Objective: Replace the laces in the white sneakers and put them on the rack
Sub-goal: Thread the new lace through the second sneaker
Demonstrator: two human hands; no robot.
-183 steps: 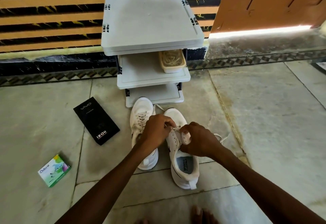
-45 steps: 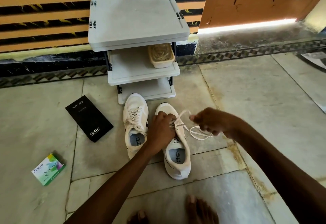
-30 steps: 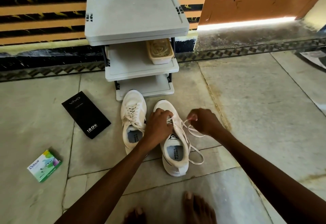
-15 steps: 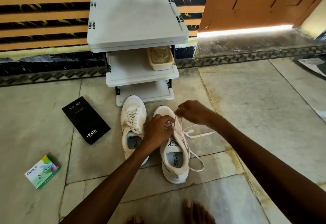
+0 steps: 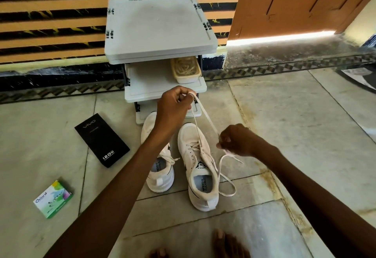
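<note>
The white sneaker is lying on the floor tiles, toe toward the rack, with its lace being drawn up out of the front eyelets. The left hand is pinching the lace between curled fingers above and beyond the toe, in front of the rack's middle shelf. The right hand is gripping the same lace in a closed fist just right of the sneaker; the loose end is looping on the floor beside the heel. Half a second ago the left hand was pressing on the tongue and the right was over the toe. The second sneaker is sitting just left, partly under the left forearm. A tub of laces is resting on the middle shelf. A black box and a green box are lying farther left.
</note>
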